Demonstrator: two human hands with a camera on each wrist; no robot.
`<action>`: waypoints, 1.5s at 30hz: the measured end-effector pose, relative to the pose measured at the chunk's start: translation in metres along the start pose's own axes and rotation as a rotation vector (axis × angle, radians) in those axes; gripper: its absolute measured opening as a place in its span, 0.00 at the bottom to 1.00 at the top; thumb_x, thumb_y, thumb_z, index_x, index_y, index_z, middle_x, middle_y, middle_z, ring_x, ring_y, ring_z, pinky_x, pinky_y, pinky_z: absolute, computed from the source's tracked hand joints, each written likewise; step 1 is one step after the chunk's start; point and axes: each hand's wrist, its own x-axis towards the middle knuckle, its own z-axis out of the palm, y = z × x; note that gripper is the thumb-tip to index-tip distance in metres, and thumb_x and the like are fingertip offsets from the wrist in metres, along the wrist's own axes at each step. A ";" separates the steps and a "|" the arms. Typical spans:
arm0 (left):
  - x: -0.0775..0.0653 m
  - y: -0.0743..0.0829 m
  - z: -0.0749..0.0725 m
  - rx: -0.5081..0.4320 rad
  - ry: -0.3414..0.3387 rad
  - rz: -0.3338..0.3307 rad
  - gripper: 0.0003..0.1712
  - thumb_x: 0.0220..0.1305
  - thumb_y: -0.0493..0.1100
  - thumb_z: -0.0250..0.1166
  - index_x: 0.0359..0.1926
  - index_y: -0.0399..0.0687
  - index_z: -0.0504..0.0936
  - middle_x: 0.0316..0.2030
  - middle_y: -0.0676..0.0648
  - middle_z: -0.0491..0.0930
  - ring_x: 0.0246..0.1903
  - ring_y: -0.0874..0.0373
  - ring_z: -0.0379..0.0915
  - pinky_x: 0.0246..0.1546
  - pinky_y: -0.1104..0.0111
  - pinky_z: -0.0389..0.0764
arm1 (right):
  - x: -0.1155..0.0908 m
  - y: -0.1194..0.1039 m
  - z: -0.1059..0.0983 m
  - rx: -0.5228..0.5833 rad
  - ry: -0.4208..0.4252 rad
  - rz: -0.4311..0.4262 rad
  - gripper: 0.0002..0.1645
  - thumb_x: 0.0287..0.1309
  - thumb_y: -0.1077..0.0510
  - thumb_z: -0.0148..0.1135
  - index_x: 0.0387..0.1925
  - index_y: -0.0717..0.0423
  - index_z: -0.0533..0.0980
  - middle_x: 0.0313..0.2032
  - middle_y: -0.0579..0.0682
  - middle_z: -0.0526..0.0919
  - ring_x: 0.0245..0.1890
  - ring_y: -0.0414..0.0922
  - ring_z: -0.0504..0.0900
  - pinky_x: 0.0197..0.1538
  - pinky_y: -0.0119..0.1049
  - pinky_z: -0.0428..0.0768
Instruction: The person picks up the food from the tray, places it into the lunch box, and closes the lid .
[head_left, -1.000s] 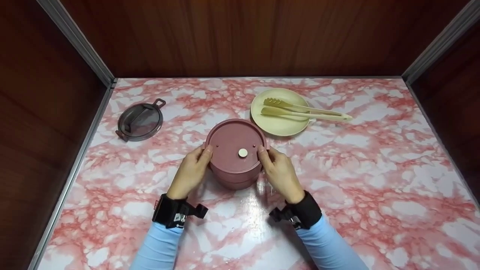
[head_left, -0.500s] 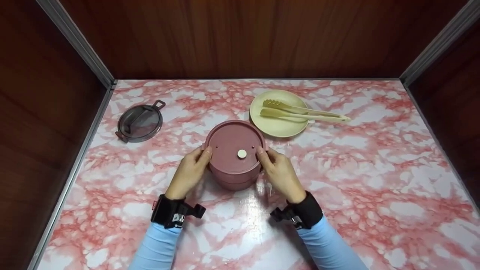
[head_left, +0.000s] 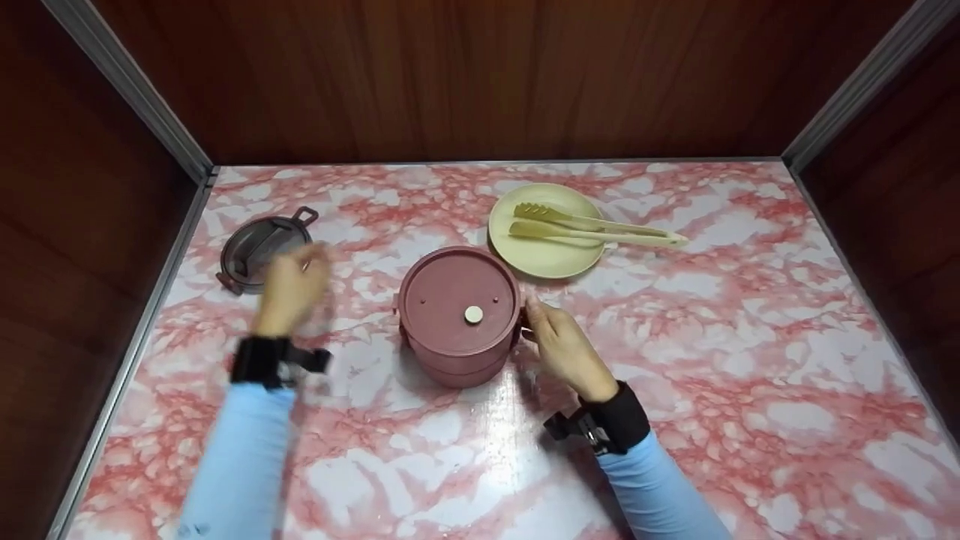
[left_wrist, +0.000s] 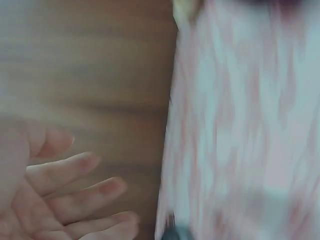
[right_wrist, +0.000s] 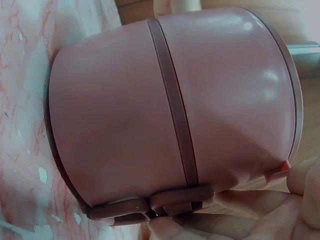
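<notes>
A dusky pink lidded pot (head_left: 439, 326) with a small white knob stands upright on the marbled table, its side banded by a dark ring in the right wrist view. The right hand (head_left: 561, 346) grips it at the right side, thumb by the rim; in the right wrist view, the fingers (right_wrist: 250, 210) bend in at the side handles. Blurred in the head view, the left hand (head_left: 292, 289) is off the pot and overlaps the near right edge of a dark see-through lid (head_left: 259, 244). Its fingers (left_wrist: 90, 195) are spread and relaxed in the left wrist view, holding nothing.
Behind the pot to the right lies a pale yellow-green plate (head_left: 551, 262), with tongs (head_left: 622, 231) across it and their handle end past the rim. Dark wood panels (head_left: 480, 82) close in the table (head_left: 712, 360) at the back and both sides.
The left hand has let go of the pot's left side and moved left and away towards the see-through lid. The right hand stays at the pot. The head view has shifted slightly.
</notes>
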 end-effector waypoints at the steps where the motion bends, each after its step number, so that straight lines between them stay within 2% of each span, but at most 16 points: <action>1: 0.009 -0.006 -0.009 0.045 0.023 -0.002 0.27 0.74 0.46 0.53 0.69 0.39 0.70 0.58 0.34 0.76 0.46 0.47 0.79 0.49 0.58 0.78 | 0.000 0.000 0.000 0.003 -0.002 0.007 0.33 0.79 0.44 0.35 0.56 0.64 0.78 0.53 0.58 0.83 0.54 0.51 0.81 0.59 0.45 0.75; 3: 0.026 -0.018 -0.024 0.143 0.072 0.010 0.27 0.72 0.42 0.53 0.68 0.35 0.70 0.60 0.30 0.73 0.54 0.38 0.74 0.57 0.50 0.72 | 0.000 0.001 0.001 0.031 -0.015 0.024 0.34 0.79 0.43 0.35 0.56 0.65 0.78 0.53 0.60 0.82 0.55 0.53 0.81 0.59 0.47 0.75; 4: 0.033 -0.024 -0.032 0.201 0.094 0.010 0.27 0.71 0.41 0.53 0.67 0.34 0.70 0.60 0.28 0.72 0.61 0.34 0.67 0.62 0.46 0.66 | 0.000 0.002 0.001 0.038 -0.021 0.030 0.34 0.79 0.44 0.35 0.56 0.66 0.78 0.52 0.60 0.83 0.54 0.53 0.81 0.59 0.47 0.75; 7: 0.051 -0.043 -0.047 0.351 0.149 0.014 0.28 0.69 0.39 0.54 0.66 0.28 0.68 0.58 0.22 0.70 0.59 0.26 0.64 0.61 0.42 0.63 | 0.000 0.002 0.001 0.062 -0.034 0.045 0.33 0.79 0.45 0.35 0.57 0.66 0.77 0.53 0.61 0.82 0.55 0.55 0.80 0.59 0.49 0.75; 12: 0.069 -0.063 -0.057 0.485 0.099 -0.029 0.29 0.72 0.40 0.54 0.65 0.21 0.65 0.55 0.17 0.67 0.55 0.20 0.62 0.58 0.38 0.62 | 0.000 0.003 -0.003 0.071 -0.047 0.060 0.26 0.79 0.53 0.38 0.60 0.67 0.74 0.55 0.63 0.80 0.55 0.56 0.80 0.59 0.51 0.74; 16: 0.075 -0.071 -0.058 0.531 0.064 -0.018 0.25 0.72 0.39 0.54 0.58 0.19 0.69 0.50 0.16 0.70 0.51 0.19 0.65 0.55 0.37 0.65 | 0.000 0.005 -0.006 0.007 -0.066 0.045 0.23 0.77 0.60 0.43 0.65 0.66 0.69 0.58 0.62 0.78 0.56 0.54 0.79 0.60 0.48 0.75; 19: 0.074 -0.076 -0.059 0.521 0.054 -0.022 0.24 0.72 0.38 0.54 0.59 0.19 0.70 0.51 0.17 0.70 0.53 0.21 0.65 0.56 0.37 0.65 | 0.000 0.005 -0.006 -0.082 -0.062 0.014 0.23 0.74 0.63 0.48 0.67 0.62 0.70 0.56 0.58 0.80 0.52 0.49 0.81 0.56 0.43 0.77; 22: 0.074 -0.077 -0.060 0.504 0.046 -0.033 0.25 0.73 0.38 0.54 0.62 0.20 0.68 0.55 0.19 0.69 0.55 0.23 0.64 0.58 0.38 0.64 | 0.001 0.005 -0.004 -0.154 -0.039 -0.025 0.21 0.72 0.63 0.52 0.64 0.59 0.74 0.52 0.53 0.83 0.46 0.46 0.83 0.52 0.40 0.79; 26: 0.073 -0.074 -0.060 0.483 0.042 -0.039 0.26 0.73 0.39 0.54 0.64 0.24 0.68 0.57 0.21 0.70 0.57 0.25 0.64 0.59 0.39 0.64 | 0.003 0.008 -0.003 -0.187 -0.021 -0.051 0.18 0.71 0.64 0.54 0.59 0.58 0.78 0.46 0.51 0.85 0.40 0.45 0.83 0.45 0.36 0.81; 31: 0.064 -0.053 -0.056 0.429 0.096 0.040 0.24 0.72 0.38 0.56 0.64 0.27 0.70 0.57 0.23 0.72 0.56 0.26 0.66 0.57 0.39 0.65 | 0.005 0.013 -0.004 -0.166 -0.021 -0.030 0.16 0.72 0.63 0.53 0.56 0.58 0.80 0.43 0.51 0.86 0.37 0.49 0.84 0.41 0.35 0.82; 35: 0.049 -0.022 -0.051 0.349 0.144 0.142 0.24 0.72 0.39 0.59 0.64 0.31 0.72 0.56 0.26 0.74 0.55 0.28 0.69 0.56 0.41 0.67 | 0.005 0.014 -0.004 -0.117 -0.023 0.008 0.16 0.72 0.62 0.53 0.54 0.57 0.81 0.43 0.51 0.86 0.38 0.54 0.85 0.42 0.43 0.83; 39: 0.028 0.015 -0.040 0.300 0.186 0.292 0.22 0.69 0.37 0.63 0.61 0.34 0.77 0.55 0.30 0.77 0.55 0.32 0.72 0.57 0.44 0.68 | 0.006 0.015 -0.004 -0.069 -0.021 0.044 0.15 0.71 0.62 0.54 0.53 0.56 0.82 0.43 0.50 0.86 0.40 0.56 0.85 0.45 0.47 0.83; 45: -0.012 0.071 -0.018 0.310 0.175 0.537 0.23 0.60 0.34 0.70 0.57 0.34 0.81 0.49 0.31 0.81 0.48 0.35 0.78 0.52 0.46 0.74 | 0.007 0.017 -0.003 -0.080 -0.008 0.042 0.15 0.71 0.61 0.54 0.53 0.54 0.82 0.42 0.48 0.87 0.39 0.53 0.85 0.43 0.37 0.82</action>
